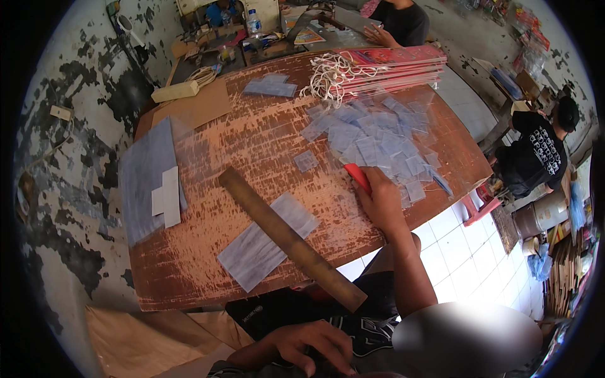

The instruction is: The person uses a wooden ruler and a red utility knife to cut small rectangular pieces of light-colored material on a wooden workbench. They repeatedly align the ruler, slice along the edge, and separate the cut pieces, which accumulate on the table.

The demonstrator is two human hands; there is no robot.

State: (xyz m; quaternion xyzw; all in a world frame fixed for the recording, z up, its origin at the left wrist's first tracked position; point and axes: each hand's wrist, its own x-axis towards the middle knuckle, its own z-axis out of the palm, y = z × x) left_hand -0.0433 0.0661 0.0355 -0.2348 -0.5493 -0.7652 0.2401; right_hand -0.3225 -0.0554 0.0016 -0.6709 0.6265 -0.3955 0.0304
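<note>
One ruler (293,239) lies on the table (265,145); right hand (378,201) grips a red cutter (357,176), left hand (312,346) rests loosely curled on lap.

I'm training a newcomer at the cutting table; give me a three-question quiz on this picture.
1. True or false: the right hand holds a red-handled cutter.
2. What does the long wooden ruler lie across? A) a clear plastic sheet B) the pile of small cut pieces C) the stack of pink bags
3. Where is the left hand?

Key: 1 true; 2 A; 3 off the table, down on the lap.
</note>
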